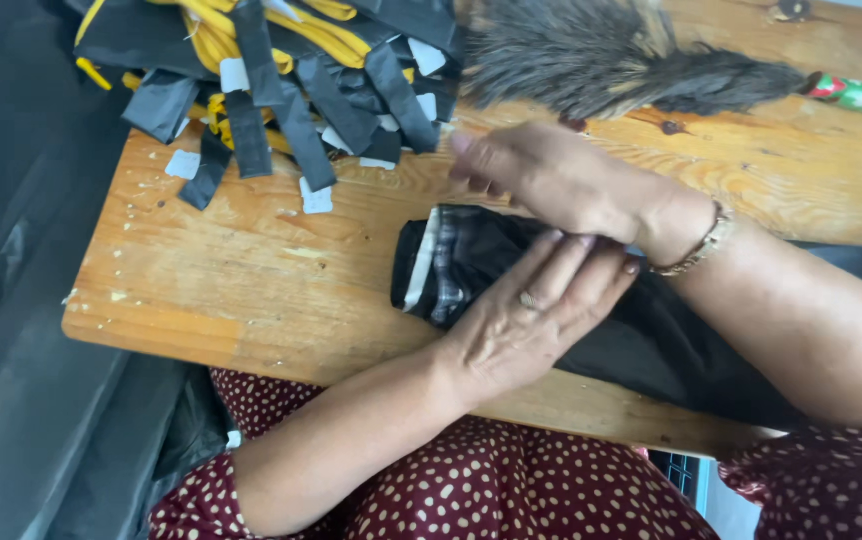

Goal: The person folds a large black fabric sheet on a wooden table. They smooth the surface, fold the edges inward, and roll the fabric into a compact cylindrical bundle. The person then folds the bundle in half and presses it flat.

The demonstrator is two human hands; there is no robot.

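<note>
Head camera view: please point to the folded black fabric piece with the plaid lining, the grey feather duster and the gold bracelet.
Folded black fabric piece (451, 262), head view, plaid lining end.
Grey feather duster (591, 55), head view, feather middle.
Gold bracelet (703, 243), head view, band on the wrist.

A wooden table (251, 270) fills the middle of the view. The left hand (531, 320) lies flat, fingers spread, on a folded black garment (471, 255) that shows a plaid lining with a white edge at its 9 o'clock end. The right hand (541, 175) hovers just above, at 12 o'clock from the left, fingers pointing toward 9 o'clock, with a gold bracelet (696, 250) on its wrist. At 11 o'clock from the hands lies a pile of black and yellow straps (291, 80) with small white tags. At 1 o'clock lies a dark feather duster (611, 55), its handle wrapped in red and green. A dark red dress with white dots (471, 490) covers the lap at 6 o'clock.
</note>
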